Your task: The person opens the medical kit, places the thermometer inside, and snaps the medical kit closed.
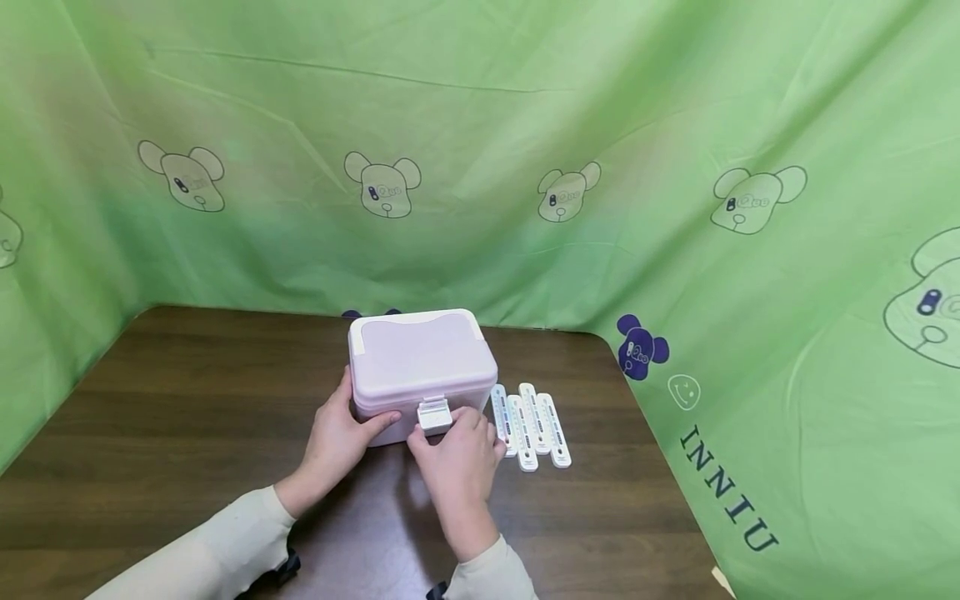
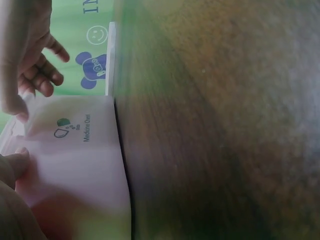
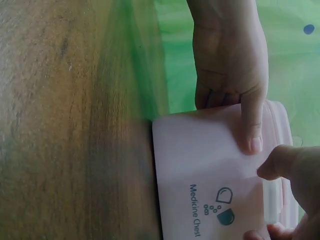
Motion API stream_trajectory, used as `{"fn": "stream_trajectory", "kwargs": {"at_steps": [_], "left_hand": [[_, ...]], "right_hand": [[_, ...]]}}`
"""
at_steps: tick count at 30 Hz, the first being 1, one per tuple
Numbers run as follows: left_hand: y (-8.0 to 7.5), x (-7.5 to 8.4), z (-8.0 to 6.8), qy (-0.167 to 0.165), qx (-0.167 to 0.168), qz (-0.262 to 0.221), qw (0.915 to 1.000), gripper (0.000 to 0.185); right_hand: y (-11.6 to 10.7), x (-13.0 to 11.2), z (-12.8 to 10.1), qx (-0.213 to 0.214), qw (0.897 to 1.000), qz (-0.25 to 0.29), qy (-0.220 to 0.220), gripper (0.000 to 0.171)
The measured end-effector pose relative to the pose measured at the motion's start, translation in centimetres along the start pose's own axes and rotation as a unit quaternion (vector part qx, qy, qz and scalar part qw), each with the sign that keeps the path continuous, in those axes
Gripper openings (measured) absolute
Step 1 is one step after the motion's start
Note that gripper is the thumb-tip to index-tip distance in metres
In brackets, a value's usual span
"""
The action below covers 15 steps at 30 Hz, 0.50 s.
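bright even light, soft shadows, sharp head view with bowed edges, both wrist views blurred

We see a dark wooden table bearing a pale pink medicine chest near its far edge, with four white thermometers lying side by side just right of it.

I see a smooth, matt pale-pink plastic medicine chest with a white plastic latch on a dark, slightly glossy wood-grain table. White plastic thermometers lie beside it; creased green cloth hangs behind.
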<state>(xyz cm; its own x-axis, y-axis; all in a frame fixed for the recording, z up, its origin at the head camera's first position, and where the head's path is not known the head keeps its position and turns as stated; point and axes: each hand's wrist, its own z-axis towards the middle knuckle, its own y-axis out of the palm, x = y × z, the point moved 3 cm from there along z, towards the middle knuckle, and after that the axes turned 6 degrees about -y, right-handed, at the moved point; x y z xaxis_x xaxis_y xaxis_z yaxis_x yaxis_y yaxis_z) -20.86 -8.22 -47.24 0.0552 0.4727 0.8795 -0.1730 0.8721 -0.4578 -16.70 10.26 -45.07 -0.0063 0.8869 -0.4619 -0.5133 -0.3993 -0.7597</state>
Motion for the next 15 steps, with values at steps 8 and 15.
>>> {"fn": "stream_trajectory", "kwargs": {"at_steps": [8,15], "left_hand": [[-0.2,-0.8,0.7,0.020,-0.002,0.001,0.9998,0.113],[-0.5,-1.0,1.2,0.031,-0.007,0.003,0.9995,0.110]], "right_hand": [[1.4,0.5,0.2,-0.072,0.997,0.004,-0.028,0.042],[1.2,2.5,1.1,-0.135,0.984,0.037,-0.108,0.045]]}}
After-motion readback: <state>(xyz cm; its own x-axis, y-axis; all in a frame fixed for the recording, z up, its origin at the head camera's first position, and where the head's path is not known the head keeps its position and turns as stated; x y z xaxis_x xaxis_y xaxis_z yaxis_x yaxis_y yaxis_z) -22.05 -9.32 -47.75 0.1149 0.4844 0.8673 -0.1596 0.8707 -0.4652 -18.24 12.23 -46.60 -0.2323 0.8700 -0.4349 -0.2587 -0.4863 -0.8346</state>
